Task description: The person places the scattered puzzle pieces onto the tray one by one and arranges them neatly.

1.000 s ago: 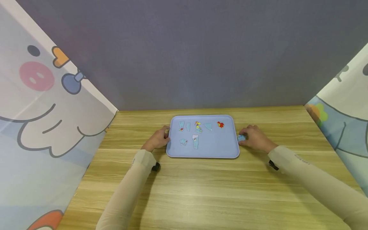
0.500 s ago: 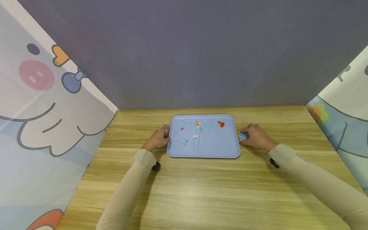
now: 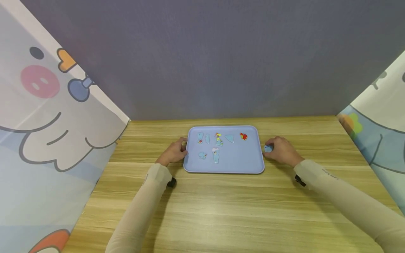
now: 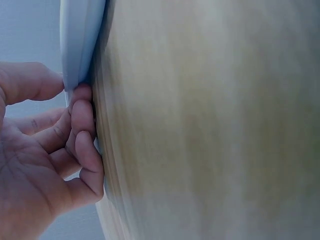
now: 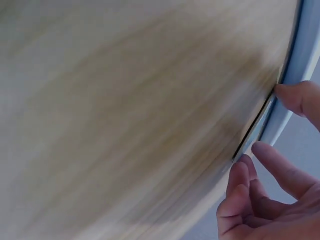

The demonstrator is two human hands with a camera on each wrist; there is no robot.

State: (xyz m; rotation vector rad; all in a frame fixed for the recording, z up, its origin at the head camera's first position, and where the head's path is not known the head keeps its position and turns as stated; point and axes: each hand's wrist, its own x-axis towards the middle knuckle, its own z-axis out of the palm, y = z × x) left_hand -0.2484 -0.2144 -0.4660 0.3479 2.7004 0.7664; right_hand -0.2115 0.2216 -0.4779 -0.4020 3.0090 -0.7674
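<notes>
My left hand (image 3: 173,153) is at the left side of the light blue tray (image 3: 234,167), thumb on its rim and fingertips curled in at its outer edge. Beyond the tray's right side, my right hand (image 3: 281,151) pinches a flat light blue puzzle piece (image 3: 268,148) by its edges, between thumb and fingers. The right wrist view shows this puzzle piece (image 5: 256,129) edge-on, low over the wood and beside the tray wall (image 5: 300,50). Within the tray lie several cut picture pieces, among them a red bird-shaped piece (image 3: 243,136) and a tall piece with a white top (image 3: 216,155).
The wooden table (image 3: 215,211) extends in front of the tray and to both sides. A grey panel (image 3: 221,63) rises behind it. Cartoon-printed sheets (image 3: 41,140) flank the table left and right.
My right hand and its puzzle piece have shifted slightly right, away from the tray's edge, and the piece has turned a little. My left hand and the pieces in the tray stay put.
</notes>
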